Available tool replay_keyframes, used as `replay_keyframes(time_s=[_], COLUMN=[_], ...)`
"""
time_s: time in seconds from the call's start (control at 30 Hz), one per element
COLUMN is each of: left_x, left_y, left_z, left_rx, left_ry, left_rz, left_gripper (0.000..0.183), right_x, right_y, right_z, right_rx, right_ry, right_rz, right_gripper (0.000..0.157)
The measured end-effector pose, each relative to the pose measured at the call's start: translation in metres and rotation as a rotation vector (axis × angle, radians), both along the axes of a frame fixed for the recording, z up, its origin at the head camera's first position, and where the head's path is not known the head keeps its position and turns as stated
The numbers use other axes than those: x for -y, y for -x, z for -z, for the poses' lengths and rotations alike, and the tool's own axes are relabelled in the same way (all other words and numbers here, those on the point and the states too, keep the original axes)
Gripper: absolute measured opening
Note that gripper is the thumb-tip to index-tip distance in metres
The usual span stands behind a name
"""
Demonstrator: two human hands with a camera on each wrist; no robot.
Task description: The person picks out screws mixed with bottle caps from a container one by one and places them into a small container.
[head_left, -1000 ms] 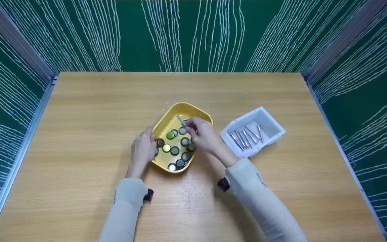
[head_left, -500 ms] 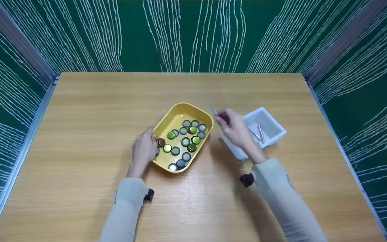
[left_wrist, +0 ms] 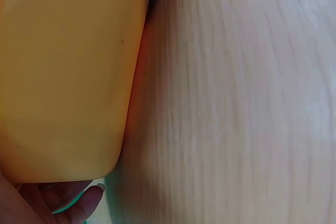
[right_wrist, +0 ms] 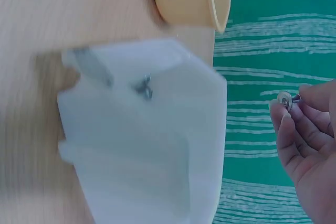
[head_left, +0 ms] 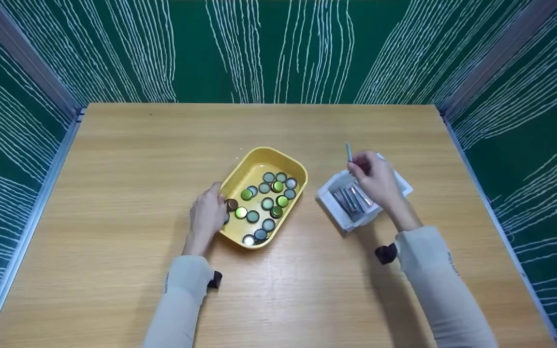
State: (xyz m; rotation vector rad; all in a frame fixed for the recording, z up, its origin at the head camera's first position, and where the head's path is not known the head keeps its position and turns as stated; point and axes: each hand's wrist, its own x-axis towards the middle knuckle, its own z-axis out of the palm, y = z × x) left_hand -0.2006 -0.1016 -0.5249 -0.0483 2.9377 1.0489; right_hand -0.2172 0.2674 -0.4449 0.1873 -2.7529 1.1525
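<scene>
My right hand (head_left: 377, 179) pinches a slim silvery metal rod (head_left: 348, 152) between thumb and fingers, above the white bin (head_left: 332, 209). In the right wrist view the rod's round end (right_wrist: 285, 99) faces the camera. Several similar silvery rods (head_left: 351, 199) lie in the white bin, part of which the hand hides. On the left, my left hand (head_left: 207, 212) grips the side of the yellow bin (head_left: 299, 164); some fingers (left_wrist: 86, 203) show past the bin's end in the left wrist view. Several bottle caps (head_left: 253, 216), green, brown and silvery, lie in the yellow bin.
Both bins stand apart on a wooden table (head_left: 128, 169), the white one to the right. Green walls (head_left: 298, 53) with pale wavy lines rise at the back and sides. Tiny white specks lie behind the yellow bin.
My right hand has moved right with the rod, from over the yellow bin to over the white bin. The left hand has stayed at the yellow bin's side.
</scene>
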Motion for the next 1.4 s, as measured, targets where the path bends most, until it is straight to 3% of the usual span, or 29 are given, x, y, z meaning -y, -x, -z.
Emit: replay_keyframes(time_s=[0.27,0.5,0.87,1.23,1.4], left_x=[0.001,0.002,0.001,0.001,0.001], left_y=[-0.002,-0.001,-0.001,-0.002,-0.001], left_z=[0.001,0.001,0.0,0.001,0.002], left_rx=[-0.049,-0.036,-0.017,-0.037,-0.037], left_ry=[0.002,-0.005,-0.013,0.003,0.011], left_rz=[-0.005,-0.008,-0.003,-0.016,-0.011], left_gripper=[0.035,0.038,0.039,0.034,0.035], right_x=[-0.027,-0.044,-0.054,-0.048,-0.047], right_y=[0.0,0.004,0.001,0.006,0.008], right_z=[-0.002,0.006,0.032,0.043,0.044], right_rx=[0.036,0.094,0.375,0.361,0.405], right_ry=[-0.045,-0.115,-0.253,-0.428,-0.497], right_rz=[0.033,0.05,0.101,0.106,0.081], right_gripper=[0.028,0.024,0.024,0.023,0.024])
